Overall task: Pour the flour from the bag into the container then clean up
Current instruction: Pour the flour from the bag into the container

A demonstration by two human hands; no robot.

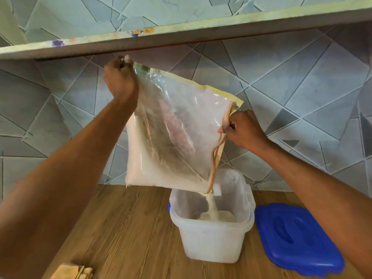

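Note:
A clear plastic bag [177, 125] with a yellow edge hangs tilted above the counter, white flour gathered along its lower side. My left hand [120, 79] grips its upper left corner, raised high. My right hand [243, 129] pinches the bag's open edge on the right. A thin stream of flour [212, 206] falls from the bag's lowest corner into a translucent white container [213, 242] standing on the wooden counter. A small heap of flour lies on the container's bottom.
The container's blue lid [296, 238] lies flat on the counter to its right. A folded yellowish cloth [72, 271] sits at the near left edge. A shelf [181, 35] juts out above the bag, close to my left hand. Tiled wall stands behind.

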